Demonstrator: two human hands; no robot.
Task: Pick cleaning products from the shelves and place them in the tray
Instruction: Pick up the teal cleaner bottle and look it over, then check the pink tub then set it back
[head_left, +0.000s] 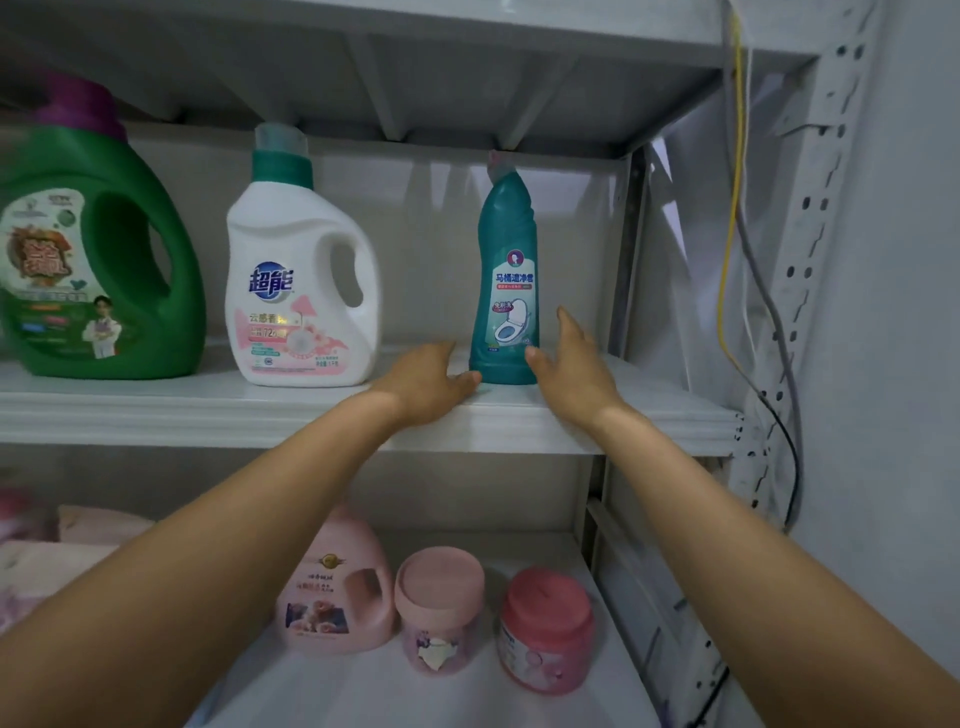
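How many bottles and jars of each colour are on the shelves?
Green: 1, the green jug
White: 1, the white jug
Teal: 1, the teal bottle
Pink: 3, the pink jug, the left pink jar and the right pink jar
Total: 6

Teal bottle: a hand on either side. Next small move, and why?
Probably close both hands onto the teal bottle low on its body. It stands upright on the shelf; the left hand and right hand lie open at either side of its base, and neither grips it yet. The white jug stands clear to its left.
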